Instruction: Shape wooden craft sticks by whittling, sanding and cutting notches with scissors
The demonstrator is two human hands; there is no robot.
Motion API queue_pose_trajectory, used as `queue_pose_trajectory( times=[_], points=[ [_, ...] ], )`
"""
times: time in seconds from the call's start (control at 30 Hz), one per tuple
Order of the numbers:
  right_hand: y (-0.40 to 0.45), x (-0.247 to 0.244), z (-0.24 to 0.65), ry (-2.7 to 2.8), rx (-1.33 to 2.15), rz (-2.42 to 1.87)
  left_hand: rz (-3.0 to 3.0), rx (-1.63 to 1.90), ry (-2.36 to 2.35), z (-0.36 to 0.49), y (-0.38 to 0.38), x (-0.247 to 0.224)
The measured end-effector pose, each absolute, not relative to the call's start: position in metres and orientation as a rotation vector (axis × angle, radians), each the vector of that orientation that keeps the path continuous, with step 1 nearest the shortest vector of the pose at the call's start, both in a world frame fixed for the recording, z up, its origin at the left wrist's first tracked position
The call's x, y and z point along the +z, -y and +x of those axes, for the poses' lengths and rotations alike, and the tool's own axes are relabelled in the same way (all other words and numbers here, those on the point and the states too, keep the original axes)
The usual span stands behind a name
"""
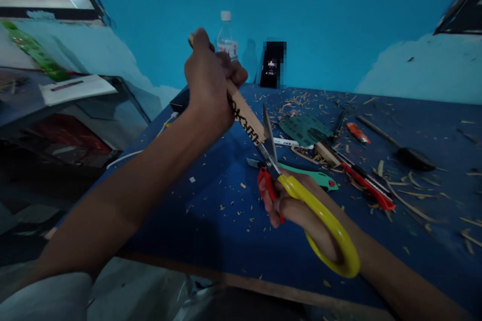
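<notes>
My left hand is closed around a flat strip of pale wood or bamboo, holding it up at a slant above the table. Black markings run along one side of the strip. In my right hand is a pair of scissors with one yellow and one red handle loop, my thumb through the yellow one. Their blades stand apart at the strip's lower end; whether they touch it I cannot tell. Just behind my right hand lies a green-handled knife.
On the blue table lie a red-and-black utility knife, a white pen, a dark green sheet, a black-headed tool and scattered shavings. A clear bottle and a phone stand by the wall.
</notes>
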State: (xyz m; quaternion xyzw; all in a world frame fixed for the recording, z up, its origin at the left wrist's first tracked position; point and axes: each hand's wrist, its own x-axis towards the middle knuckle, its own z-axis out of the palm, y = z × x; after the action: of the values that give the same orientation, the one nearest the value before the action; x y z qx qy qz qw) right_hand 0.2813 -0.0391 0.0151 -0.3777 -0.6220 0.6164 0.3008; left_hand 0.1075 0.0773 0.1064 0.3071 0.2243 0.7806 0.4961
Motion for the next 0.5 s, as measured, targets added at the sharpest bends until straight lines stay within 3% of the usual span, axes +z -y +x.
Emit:
queue_pose_trajectory(
  times=[0.2, 0.37, 0.5],
  points=[
    [0.034, 0.021, 0.274, 1.752, 1.598, -0.983, 0.66, 1.761, -0.669, 0.099, -0.09, 0.1],
    [0.017, 0.023, 0.264, 1.678, 1.382, -1.008, 0.964, 1.73, -0.973, 0.095, -0.054, 0.065],
    [0.005, 0.027, 0.257, 1.61, 1.274, -1.006, 1.168, 1.343, -0.92, 0.108, 0.005, 0.033]
  ],
)
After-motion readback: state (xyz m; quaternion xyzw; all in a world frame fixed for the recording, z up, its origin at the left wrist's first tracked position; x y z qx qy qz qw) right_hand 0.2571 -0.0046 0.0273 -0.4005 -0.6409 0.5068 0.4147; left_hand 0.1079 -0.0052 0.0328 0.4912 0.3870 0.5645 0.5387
